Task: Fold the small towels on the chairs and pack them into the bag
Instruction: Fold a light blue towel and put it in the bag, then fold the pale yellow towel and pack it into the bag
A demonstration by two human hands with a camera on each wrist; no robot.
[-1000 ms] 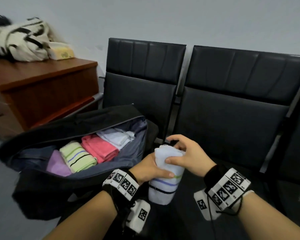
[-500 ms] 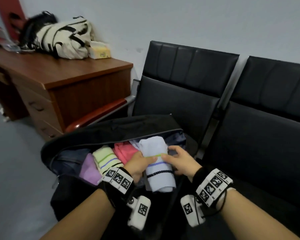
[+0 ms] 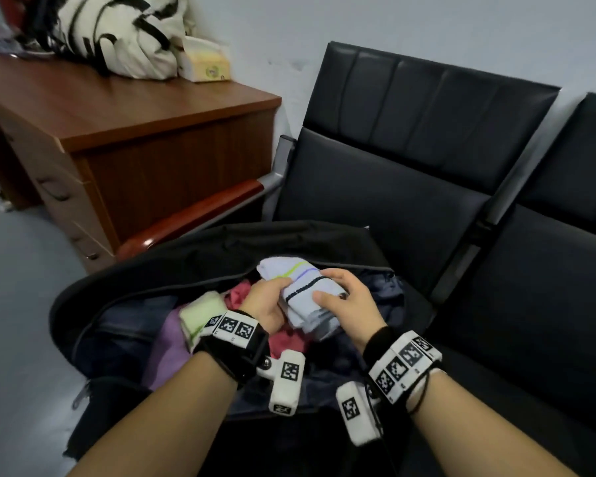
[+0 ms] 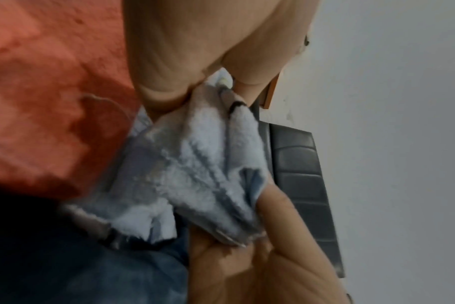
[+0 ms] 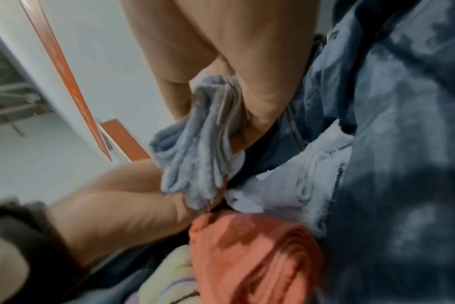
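White folded towel (image 3: 300, 290) is gripped by left hand (image 3: 267, 304) and right hand (image 3: 350, 304) together, above the open bag (image 3: 124, 280); pink towel (image 3: 236, 294) lies under the left hand.

A reddish-brown wooden desk (image 3: 124, 108) with drawers stands against the pale wall (image 3: 427, 25) on a grey floor (image 3: 11, 270), its tabletop carrying a cream fabric bag with black stripes (image 3: 117, 32) and, touching it, a yellow-and-white tissue pack (image 3: 205, 62).
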